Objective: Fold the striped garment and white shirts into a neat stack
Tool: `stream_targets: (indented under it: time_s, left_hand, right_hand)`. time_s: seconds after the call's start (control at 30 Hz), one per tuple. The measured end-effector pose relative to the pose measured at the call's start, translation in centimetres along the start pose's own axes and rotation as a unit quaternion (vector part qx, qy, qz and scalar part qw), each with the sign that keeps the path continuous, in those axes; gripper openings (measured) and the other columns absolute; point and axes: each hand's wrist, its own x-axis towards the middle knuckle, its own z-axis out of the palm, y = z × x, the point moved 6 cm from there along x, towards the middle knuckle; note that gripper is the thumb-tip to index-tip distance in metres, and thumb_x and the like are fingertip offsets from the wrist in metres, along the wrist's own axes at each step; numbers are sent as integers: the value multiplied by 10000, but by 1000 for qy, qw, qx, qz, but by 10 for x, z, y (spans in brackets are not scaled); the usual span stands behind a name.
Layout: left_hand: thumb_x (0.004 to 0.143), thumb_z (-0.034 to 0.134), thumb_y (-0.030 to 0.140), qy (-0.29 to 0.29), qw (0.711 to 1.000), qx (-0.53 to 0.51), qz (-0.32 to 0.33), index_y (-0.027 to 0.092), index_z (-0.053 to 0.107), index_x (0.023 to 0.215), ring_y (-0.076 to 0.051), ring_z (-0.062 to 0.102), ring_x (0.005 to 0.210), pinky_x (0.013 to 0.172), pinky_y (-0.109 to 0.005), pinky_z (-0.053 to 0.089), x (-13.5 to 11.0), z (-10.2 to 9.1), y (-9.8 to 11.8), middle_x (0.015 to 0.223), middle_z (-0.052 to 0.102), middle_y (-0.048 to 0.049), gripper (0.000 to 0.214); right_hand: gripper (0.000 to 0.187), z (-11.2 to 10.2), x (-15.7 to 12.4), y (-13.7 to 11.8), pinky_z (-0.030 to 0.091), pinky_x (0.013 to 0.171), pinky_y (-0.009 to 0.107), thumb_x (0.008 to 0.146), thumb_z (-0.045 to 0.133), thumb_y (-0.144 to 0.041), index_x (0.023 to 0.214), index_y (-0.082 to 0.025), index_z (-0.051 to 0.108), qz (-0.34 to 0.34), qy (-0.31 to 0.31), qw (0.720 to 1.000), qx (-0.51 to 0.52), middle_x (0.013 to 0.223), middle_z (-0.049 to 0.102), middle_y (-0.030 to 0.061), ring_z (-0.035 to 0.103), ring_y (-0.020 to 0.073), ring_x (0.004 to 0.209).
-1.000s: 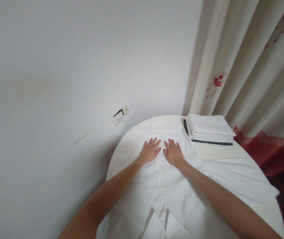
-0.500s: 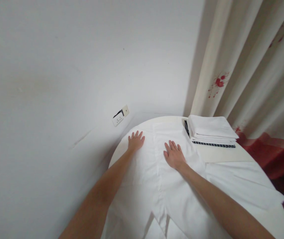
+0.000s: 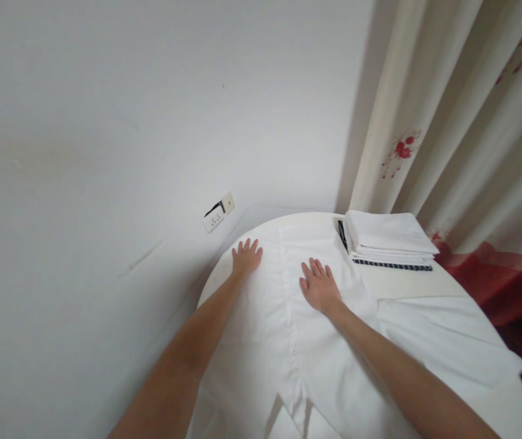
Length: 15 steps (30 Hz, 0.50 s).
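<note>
A white shirt (image 3: pixel 320 360) lies spread flat over a round white table (image 3: pixel 425 283). My left hand (image 3: pixel 246 257) rests palm down on the shirt's far left part, close to the table's edge, fingers stretched out. My right hand (image 3: pixel 318 284) lies flat on the middle of the shirt, just right of its central seam, fingers open and pointing away from me. Neither hand holds anything.
A stack of folded white cloths (image 3: pixel 388 240) sits at the table's far right, on something with a dark patterned edge. A cream curtain with red flowers (image 3: pixel 462 134) hangs at the right. A white wall with a socket (image 3: pixel 218 213) stands close behind.
My left hand has slid left across the shirt, from beside my right hand to the table's left edge. The right hand has barely moved.
</note>
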Motion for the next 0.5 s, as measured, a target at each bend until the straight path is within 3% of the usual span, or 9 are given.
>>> stream_targets:
  time_s: [0.37, 0.5]
  left_hand:
    - [1028, 342, 437, 7, 1000, -12, 14, 291, 433, 1523, -346, 259, 1510, 1193, -608, 214, -3, -3, 3, 1638, 333, -72, 524]
    - [1008, 393, 303, 9, 999, -33, 14, 240, 504, 1462, -247, 358, 1471, 1214, -429, 271, 5, -13, -15, 1568, 455, -69, 471]
  right_hand:
    - [595, -2, 0, -1, 127, 1215, 489, 1028, 327, -416, 1569, -171, 344, 4, -2, 1000, 8, 1663, 238, 145, 180, 288, 1536]
    - [463, -19, 19, 7, 316, 1144, 398, 989, 439, -346, 1420, -203, 532, 9, 2, 1000, 8, 1545, 465, 119, 410, 267, 1410]
